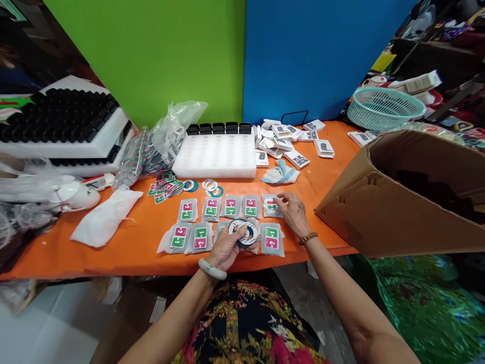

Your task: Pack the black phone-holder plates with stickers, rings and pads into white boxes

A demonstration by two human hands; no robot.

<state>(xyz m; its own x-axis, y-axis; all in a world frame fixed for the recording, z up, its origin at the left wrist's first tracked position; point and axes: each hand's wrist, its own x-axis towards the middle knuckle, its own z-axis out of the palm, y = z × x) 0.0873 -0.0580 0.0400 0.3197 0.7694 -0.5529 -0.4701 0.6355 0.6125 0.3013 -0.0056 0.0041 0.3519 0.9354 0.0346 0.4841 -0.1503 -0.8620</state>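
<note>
My left hand (226,247) is closed round a small stack of round ring-shaped stickers (244,233), held just above the orange table (125,242). My right hand (291,211) rests on the table with its fingertips pinched on a grey packet (270,205) at the right end of the back row. Two rows of grey packets (212,208) with pink and green labels lie in front of me. Loose rings (210,186) lie behind the rows.
A white foam tray (215,155) with black parts along its back edge stands mid-table. Small white boxes (295,141) are heaped behind right. An open cardboard box (409,197) sits at right, a teal basket (384,107) behind it. Plastic bags (166,136) and stacked trays (64,126) stand left.
</note>
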